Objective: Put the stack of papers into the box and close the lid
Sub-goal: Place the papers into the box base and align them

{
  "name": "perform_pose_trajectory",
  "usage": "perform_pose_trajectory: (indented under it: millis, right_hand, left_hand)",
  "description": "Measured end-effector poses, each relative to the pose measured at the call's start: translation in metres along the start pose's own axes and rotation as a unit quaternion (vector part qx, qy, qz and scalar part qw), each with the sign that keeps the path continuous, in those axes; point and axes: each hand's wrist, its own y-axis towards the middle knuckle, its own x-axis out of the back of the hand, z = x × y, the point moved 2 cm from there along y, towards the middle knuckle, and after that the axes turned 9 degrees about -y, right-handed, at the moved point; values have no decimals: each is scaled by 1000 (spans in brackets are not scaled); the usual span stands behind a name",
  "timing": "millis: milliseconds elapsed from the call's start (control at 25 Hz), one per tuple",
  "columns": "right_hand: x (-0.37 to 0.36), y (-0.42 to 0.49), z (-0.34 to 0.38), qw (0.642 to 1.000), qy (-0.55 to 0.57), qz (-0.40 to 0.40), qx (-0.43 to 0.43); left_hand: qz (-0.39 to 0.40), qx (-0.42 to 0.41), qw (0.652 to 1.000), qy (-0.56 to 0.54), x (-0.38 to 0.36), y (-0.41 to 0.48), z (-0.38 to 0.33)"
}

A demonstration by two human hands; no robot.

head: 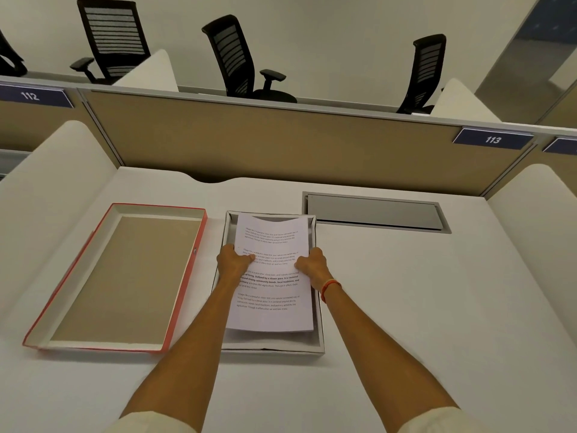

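Note:
A stack of white printed papers (272,310) hangs just above the open white box (320,339) in the middle of the desk, its far edge dipping into the box. My left hand (232,262) grips the stack's left edge. On the right edge, my right hand (312,267) grips it too, a red band on that wrist. The box's lid (125,276), red outside and brown inside, lies upside down on the desk to the left of the box.
A grey cable-hatch cover (374,214) is set into the white desk (437,307) behind and right of the box. A tan partition (281,142) closes the back, white side dividers flank the desk. Black office chairs (237,57) stand beyond.

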Motion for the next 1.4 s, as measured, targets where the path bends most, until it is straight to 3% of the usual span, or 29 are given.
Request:
perform_pose_trajectory:
  millis: [680, 1400]
  right_hand:
    - [-14, 14, -6, 997, -72, 8, 23]
    - [-11, 13, -10, 1000, 6, 10, -24]
  left_hand:
    - [10, 9, 1000, 15, 1, 9, 10]
    - [25, 37, 999, 26, 2, 8, 5]
